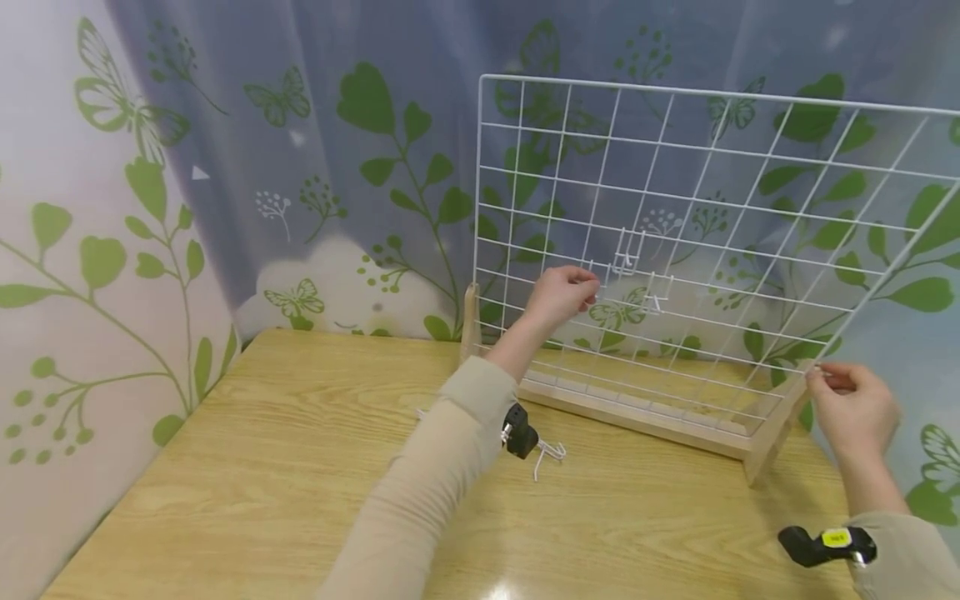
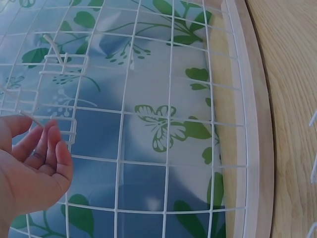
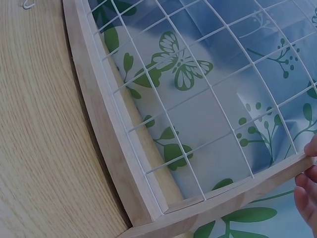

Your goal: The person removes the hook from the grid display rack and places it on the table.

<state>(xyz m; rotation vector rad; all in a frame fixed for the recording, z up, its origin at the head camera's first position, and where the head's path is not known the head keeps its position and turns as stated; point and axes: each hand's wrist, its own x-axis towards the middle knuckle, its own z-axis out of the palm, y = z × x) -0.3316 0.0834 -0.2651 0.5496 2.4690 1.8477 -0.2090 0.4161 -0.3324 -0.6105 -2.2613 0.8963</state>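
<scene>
A white wire grid panel (image 1: 697, 198) stands upright in a wooden base (image 1: 637, 418). My left hand (image 1: 561, 296) is at the front of the grid, pinching the prong of a white wire hook (image 2: 73, 130) between thumb and fingertips. That hook lies against the grid wires. Two more white hooks hang close by: an upper hook (image 1: 624, 263) and a lower hook (image 1: 655, 305). Over on the right, my right hand (image 1: 855, 410) grips the top of the wooden side post (image 1: 780, 425) with thumb and fingers, beside the grid's edge.
Loose white hooks (image 1: 553, 452) lie on the wooden table (image 1: 247, 467), partly hidden by the left forearm. Another wooden post (image 1: 470, 321) holds the grid's left side. Behind everything hangs a curtain (image 1: 360, 208) with green leaves and butterflies.
</scene>
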